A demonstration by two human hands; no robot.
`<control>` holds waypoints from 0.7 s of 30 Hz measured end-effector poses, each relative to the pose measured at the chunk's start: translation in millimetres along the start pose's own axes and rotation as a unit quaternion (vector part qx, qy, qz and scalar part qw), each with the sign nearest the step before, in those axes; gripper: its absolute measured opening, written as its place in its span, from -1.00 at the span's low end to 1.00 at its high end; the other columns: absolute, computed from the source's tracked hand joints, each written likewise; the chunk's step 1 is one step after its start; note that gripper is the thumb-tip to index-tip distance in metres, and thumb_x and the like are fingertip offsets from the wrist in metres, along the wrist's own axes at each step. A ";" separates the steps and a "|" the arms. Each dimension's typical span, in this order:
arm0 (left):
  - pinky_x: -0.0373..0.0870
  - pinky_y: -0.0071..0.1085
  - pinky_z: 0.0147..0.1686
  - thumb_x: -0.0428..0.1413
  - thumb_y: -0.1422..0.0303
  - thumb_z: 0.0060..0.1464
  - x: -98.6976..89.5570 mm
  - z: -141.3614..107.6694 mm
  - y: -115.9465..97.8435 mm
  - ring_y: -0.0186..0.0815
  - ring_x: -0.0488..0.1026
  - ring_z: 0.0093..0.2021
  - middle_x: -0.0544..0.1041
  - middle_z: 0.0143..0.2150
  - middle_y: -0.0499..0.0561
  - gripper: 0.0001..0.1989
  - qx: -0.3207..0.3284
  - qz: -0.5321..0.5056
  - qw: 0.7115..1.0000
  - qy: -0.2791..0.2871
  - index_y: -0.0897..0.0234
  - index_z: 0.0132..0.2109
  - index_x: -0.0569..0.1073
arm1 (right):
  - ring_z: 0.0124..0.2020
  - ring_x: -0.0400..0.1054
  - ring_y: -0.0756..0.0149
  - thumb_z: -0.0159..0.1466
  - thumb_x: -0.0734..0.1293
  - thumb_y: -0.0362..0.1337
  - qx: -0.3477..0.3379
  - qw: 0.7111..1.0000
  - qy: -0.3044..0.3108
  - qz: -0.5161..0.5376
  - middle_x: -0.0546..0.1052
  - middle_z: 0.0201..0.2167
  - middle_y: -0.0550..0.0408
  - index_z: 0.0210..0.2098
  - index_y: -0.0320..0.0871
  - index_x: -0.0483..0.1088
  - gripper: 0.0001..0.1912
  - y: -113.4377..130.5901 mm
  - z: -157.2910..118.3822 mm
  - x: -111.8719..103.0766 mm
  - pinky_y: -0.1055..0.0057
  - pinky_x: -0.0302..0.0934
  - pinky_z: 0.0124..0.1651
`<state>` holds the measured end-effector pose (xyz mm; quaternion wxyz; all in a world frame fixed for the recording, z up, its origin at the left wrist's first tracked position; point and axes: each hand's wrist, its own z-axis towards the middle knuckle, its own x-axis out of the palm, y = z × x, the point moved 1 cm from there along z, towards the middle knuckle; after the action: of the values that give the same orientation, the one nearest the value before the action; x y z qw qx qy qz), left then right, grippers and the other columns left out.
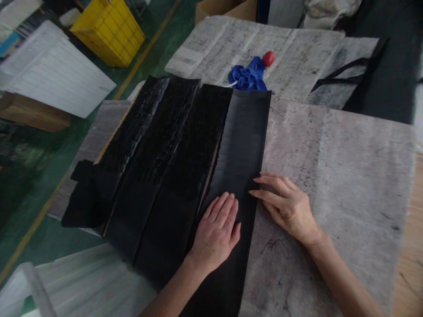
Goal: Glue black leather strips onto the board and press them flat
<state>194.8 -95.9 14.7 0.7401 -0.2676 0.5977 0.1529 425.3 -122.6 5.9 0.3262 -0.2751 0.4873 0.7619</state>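
Left hand (216, 231), blue bundle (247, 77) beyond strip (244, 132)

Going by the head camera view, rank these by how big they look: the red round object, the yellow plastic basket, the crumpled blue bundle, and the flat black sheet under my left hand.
Largest to smallest:
1. flat black sheet
2. yellow plastic basket, cut off by the frame
3. crumpled blue bundle
4. red round object
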 end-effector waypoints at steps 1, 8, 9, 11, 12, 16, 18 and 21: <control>0.35 -0.04 0.34 0.02 0.38 0.32 -0.2 0.1 0.1 -0.04 0.25 0.41 0.39 0.34 0.28 -0.50 0.000 -0.001 1.000 0.001 0.51 0.33 0.28 | 0.24 0.34 0.07 0.39 0.27 -0.42 -0.007 1.000 0.008 0.006 0.52 0.11 0.01 -0.02 -0.02 0.55 -0.71 -0.5 0.3 0.4 0.08 0.40 0.17; 0.35 -0.04 0.34 0.01 0.38 0.33 -1.2 0.8 -0.2 -0.04 0.25 0.41 0.39 0.34 0.28 -0.51 0.003 0.004 1.000 0.004 0.52 0.32 0.29 | 0.25 0.32 0.07 0.40 0.28 -0.42 -0.036 0.998 0.048 0.032 0.49 0.13 -0.06 -0.06 -0.09 0.55 -0.77 -2.7 -0.1 2.4 0.07 0.35 0.20; 0.35 -0.05 0.34 0.01 0.38 0.33 -1.3 1.0 -0.2 -0.04 0.25 0.41 0.39 0.34 0.29 -0.51 0.004 0.005 1.000 0.003 0.52 0.32 0.30 | 0.25 0.32 0.07 0.40 0.28 -0.41 -0.037 0.998 0.051 0.032 0.49 0.13 -0.06 -0.05 -0.09 0.55 -0.76 -2.7 -0.3 2.2 0.07 0.34 0.20; 0.35 -0.05 0.33 0.01 0.39 0.33 -1.4 1.5 -0.2 -0.04 0.24 0.41 0.40 0.33 0.28 -0.52 0.005 0.006 1.000 0.002 0.52 0.31 0.30 | 0.26 0.32 0.09 0.40 0.28 -0.41 -0.039 0.997 0.053 0.033 0.47 0.15 -0.06 0.01 -0.07 0.53 -0.73 -2.4 -0.6 1.9 0.08 0.33 0.22; 0.35 -0.05 0.33 0.01 0.38 0.33 -1.4 1.6 0.0 -0.04 0.24 0.41 0.40 0.33 0.28 -0.52 0.005 0.006 1.000 0.003 0.52 0.31 0.30 | 0.26 0.31 0.10 0.41 0.28 -0.41 -0.040 0.997 0.055 0.034 0.46 0.16 -0.06 0.03 -0.07 0.53 -0.72 -2.2 -0.5 1.9 0.08 0.33 0.22; 0.33 -0.05 0.34 0.01 0.38 0.34 -1.5 1.7 0.5 -0.03 0.23 0.42 0.39 0.34 0.28 -0.52 0.004 0.008 1.000 0.005 0.53 0.32 0.30 | 0.28 0.29 0.07 0.41 0.28 -0.39 -0.042 0.996 0.071 0.030 0.48 0.14 -0.06 -0.03 -0.06 0.54 -0.76 -1.5 1.0 2.6 0.08 0.35 0.19; 0.33 -0.05 0.34 0.00 0.39 0.34 -1.3 1.4 0.2 -0.04 0.23 0.41 0.39 0.34 0.28 -0.52 0.003 0.006 1.000 0.004 0.53 0.32 0.30 | 0.27 0.30 0.07 0.42 0.27 -0.39 -0.037 0.996 0.076 0.028 0.49 0.13 -0.05 -0.06 -0.06 0.55 -0.76 -1.8 1.8 3.2 0.07 0.35 0.18; 0.36 -0.08 0.33 0.01 0.39 0.33 -1.4 0.8 -0.5 -0.04 0.26 0.39 0.40 0.32 0.28 -0.54 -0.002 -0.002 1.000 -0.009 0.53 0.29 0.33 | 0.25 0.32 0.08 0.42 0.26 -0.40 -0.032 0.997 0.071 0.030 0.50 0.12 -0.04 -0.07 -0.04 0.56 -0.75 -3.0 2.1 4.0 0.07 0.36 0.16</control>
<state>195.4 -95.7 16.3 0.7450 -0.2687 0.5905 0.1551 424.9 -118.8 2.1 0.2593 -0.3241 0.4929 0.7647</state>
